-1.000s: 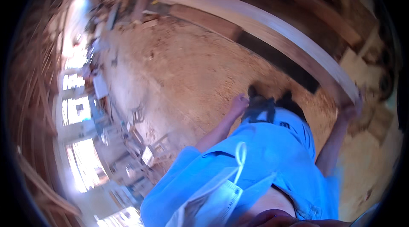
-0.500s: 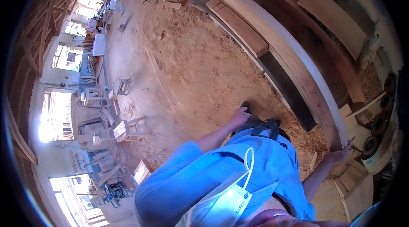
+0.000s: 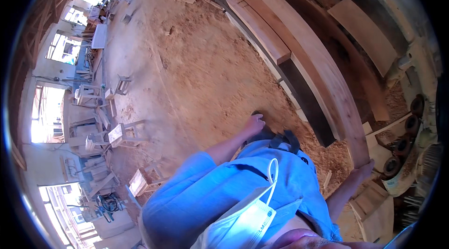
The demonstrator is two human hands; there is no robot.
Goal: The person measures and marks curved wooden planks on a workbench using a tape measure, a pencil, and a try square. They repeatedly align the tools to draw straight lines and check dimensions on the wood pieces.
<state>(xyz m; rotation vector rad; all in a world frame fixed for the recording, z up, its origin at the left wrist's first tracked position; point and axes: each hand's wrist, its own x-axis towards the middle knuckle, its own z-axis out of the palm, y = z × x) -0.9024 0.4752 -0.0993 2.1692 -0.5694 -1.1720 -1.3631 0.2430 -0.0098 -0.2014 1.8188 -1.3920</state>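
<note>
My right hand (image 3: 362, 173) grips the near end of a long, thick wooden plank (image 3: 322, 59), whose broad face shows. The fingers are partly hidden behind the plank's end. Beside that plank lies another long board (image 3: 276, 29), with a shorter wooden beam (image 3: 259, 29) to its left. A dark beam (image 3: 308, 104) runs on nearer from the shorter one. My left hand (image 3: 254, 125) hangs in front of me above the floor, closed with its fingers curled, and nothing shows in it. A dark shoe tip is just beyond it.
A wide board (image 3: 365, 34) leans at the far right. Near my right arm stand round rusty machine parts (image 3: 401, 146) and some wood blocks (image 3: 374, 207). Unfinished stools (image 3: 124, 134) and scrap wood line the left wall. Sawdust covers the floor (image 3: 201, 71).
The plank under my right hand has tipped, showing more of its broad face, and its far part stands apart from the neighbouring board. A thin stick seen at my right fingers no longer shows.
</note>
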